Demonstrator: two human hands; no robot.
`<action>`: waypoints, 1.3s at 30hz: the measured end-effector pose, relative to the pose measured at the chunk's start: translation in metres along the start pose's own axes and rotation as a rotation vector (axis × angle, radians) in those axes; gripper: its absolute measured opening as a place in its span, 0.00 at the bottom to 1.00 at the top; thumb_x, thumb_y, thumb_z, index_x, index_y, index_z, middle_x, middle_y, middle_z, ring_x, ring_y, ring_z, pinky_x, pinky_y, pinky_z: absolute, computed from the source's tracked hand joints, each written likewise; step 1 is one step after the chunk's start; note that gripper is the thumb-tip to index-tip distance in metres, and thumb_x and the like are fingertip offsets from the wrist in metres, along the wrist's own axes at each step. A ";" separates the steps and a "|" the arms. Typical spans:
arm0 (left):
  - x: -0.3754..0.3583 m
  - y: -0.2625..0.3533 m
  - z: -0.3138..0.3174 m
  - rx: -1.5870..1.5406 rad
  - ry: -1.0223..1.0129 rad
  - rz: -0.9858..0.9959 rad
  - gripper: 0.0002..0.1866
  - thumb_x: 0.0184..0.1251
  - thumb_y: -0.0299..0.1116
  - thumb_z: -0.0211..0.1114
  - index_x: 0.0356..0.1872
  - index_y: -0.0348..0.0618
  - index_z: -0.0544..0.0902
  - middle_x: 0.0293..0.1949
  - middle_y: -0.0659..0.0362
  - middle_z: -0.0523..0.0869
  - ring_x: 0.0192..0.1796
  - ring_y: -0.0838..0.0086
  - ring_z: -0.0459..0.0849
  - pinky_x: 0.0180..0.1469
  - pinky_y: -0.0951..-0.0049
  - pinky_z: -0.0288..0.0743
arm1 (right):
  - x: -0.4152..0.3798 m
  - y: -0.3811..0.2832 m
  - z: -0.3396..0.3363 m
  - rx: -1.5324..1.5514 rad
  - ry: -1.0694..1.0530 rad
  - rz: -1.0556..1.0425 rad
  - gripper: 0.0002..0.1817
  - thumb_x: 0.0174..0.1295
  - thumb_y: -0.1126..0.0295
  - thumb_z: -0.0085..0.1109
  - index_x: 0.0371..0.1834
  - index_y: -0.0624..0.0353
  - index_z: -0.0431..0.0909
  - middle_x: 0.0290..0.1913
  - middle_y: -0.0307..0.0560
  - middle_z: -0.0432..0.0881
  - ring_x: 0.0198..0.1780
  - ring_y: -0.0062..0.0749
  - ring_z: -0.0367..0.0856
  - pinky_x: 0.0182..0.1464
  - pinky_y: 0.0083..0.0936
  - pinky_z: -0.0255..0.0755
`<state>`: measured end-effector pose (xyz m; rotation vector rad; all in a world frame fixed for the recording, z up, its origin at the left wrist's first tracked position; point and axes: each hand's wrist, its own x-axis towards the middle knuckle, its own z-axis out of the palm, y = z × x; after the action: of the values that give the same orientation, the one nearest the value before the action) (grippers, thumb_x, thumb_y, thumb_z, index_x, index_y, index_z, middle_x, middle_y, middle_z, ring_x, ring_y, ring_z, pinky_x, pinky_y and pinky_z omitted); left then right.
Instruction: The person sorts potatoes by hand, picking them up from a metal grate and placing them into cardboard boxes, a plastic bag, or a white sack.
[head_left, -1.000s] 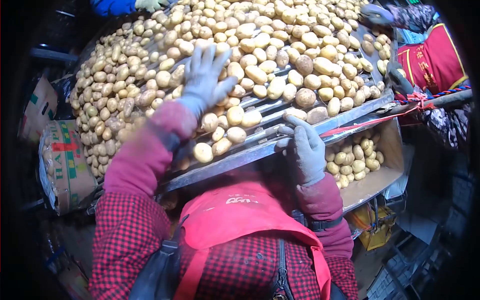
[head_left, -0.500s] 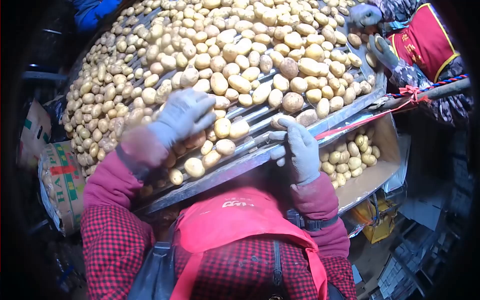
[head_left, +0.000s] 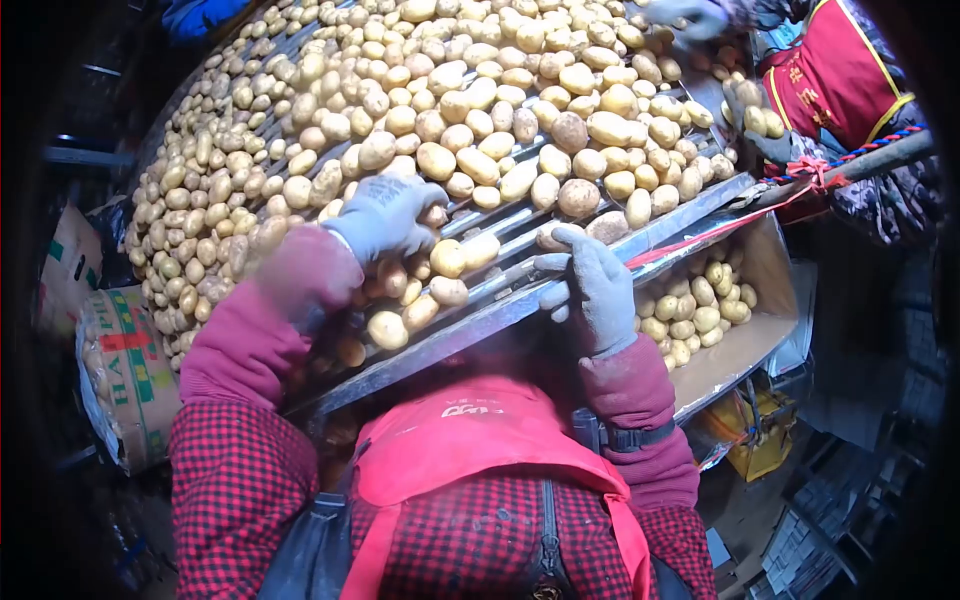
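Note:
Fingers of my gloved left hand (head_left: pixel 388 215) curl around a brownish potato (head_left: pixel 433 214) at the near side of the potato heap. Just below that hand, more potatoes (head_left: pixel 448 258) lie along the slats of the sorting table (head_left: pixel 500 283). My gloved right hand (head_left: pixel 597 290) is at the table's metal front edge, its fingers apart and nothing in them. By its fingertips rests a dusty potato (head_left: pixel 551 237).
A cardboard box (head_left: pixel 765 345) of potatoes (head_left: pixel 700 310) stands below the edge at right. Another person's gloved hand (head_left: pixel 690 18) works at the far right. A red cord (head_left: pixel 700 240) runs along the rail (head_left: pixel 880 165). A printed carton (head_left: pixel 125 375) is at left.
My left hand has shifted slightly right and closed on a potato. My right hand has barely moved. At the far right, the other person's hands have moved, with potatoes by the lower one.

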<state>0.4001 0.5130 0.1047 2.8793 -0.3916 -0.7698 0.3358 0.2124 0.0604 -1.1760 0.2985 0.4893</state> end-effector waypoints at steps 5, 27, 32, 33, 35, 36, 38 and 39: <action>-0.004 -0.004 0.009 -0.881 0.180 -0.027 0.23 0.75 0.34 0.68 0.68 0.41 0.81 0.53 0.59 0.89 0.55 0.75 0.86 0.60 0.71 0.80 | 0.000 0.002 -0.006 0.001 -0.056 -0.011 0.24 0.83 0.52 0.52 0.68 0.57 0.80 0.48 0.50 0.90 0.29 0.21 0.87 0.24 0.14 0.74; 0.017 0.166 0.079 -0.111 0.556 0.592 0.32 0.73 0.31 0.68 0.76 0.37 0.73 0.76 0.42 0.74 0.80 0.48 0.68 0.80 0.54 0.63 | -0.210 0.040 -0.212 0.267 0.828 -0.435 0.21 0.80 0.57 0.57 0.70 0.54 0.75 0.50 0.49 0.87 0.37 0.26 0.87 0.34 0.16 0.79; 0.032 0.153 0.100 0.161 0.556 0.666 0.37 0.68 0.35 0.73 0.77 0.38 0.71 0.76 0.44 0.74 0.77 0.44 0.69 0.79 0.48 0.63 | -0.277 0.130 -0.330 0.395 1.328 -0.083 0.25 0.74 0.56 0.64 0.70 0.53 0.76 0.54 0.51 0.87 0.41 0.35 0.89 0.42 0.28 0.82; 0.031 0.154 0.100 0.162 0.549 0.666 0.37 0.68 0.35 0.73 0.77 0.37 0.71 0.76 0.44 0.74 0.78 0.44 0.69 0.80 0.48 0.63 | -0.279 0.149 -0.343 0.426 1.319 -0.030 0.27 0.73 0.55 0.65 0.71 0.52 0.76 0.54 0.51 0.87 0.42 0.36 0.90 0.42 0.29 0.82; 0.033 0.151 0.100 0.173 0.543 0.680 0.38 0.68 0.36 0.73 0.77 0.36 0.71 0.76 0.45 0.74 0.78 0.45 0.68 0.81 0.50 0.61 | -0.274 0.184 -0.373 0.487 1.298 0.037 0.33 0.69 0.54 0.69 0.76 0.49 0.72 0.55 0.52 0.87 0.44 0.41 0.90 0.42 0.34 0.81; 0.037 0.144 0.103 0.171 0.533 0.663 0.38 0.68 0.36 0.73 0.77 0.37 0.71 0.76 0.46 0.74 0.78 0.46 0.69 0.81 0.50 0.61 | -0.273 0.199 -0.388 0.501 1.302 0.036 0.33 0.69 0.54 0.69 0.76 0.49 0.72 0.55 0.52 0.87 0.44 0.41 0.90 0.42 0.34 0.81; 0.036 0.145 0.103 0.182 0.532 0.677 0.38 0.68 0.35 0.72 0.78 0.37 0.70 0.77 0.46 0.73 0.79 0.46 0.68 0.82 0.51 0.60 | -0.267 0.205 -0.395 0.412 1.257 0.164 0.41 0.69 0.58 0.68 0.83 0.55 0.62 0.54 0.52 0.85 0.40 0.37 0.87 0.34 0.28 0.80; 0.037 0.145 0.102 0.199 0.521 0.684 0.38 0.67 0.33 0.72 0.78 0.37 0.70 0.77 0.46 0.73 0.79 0.47 0.67 0.82 0.52 0.60 | -0.259 0.216 -0.403 0.462 1.282 0.199 0.41 0.69 0.56 0.68 0.82 0.55 0.63 0.55 0.51 0.84 0.40 0.36 0.87 0.35 0.28 0.80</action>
<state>0.3483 0.3575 0.0286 2.6573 -1.3152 0.1333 0.0144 -0.1530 -0.1383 -0.8601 1.5488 -0.2399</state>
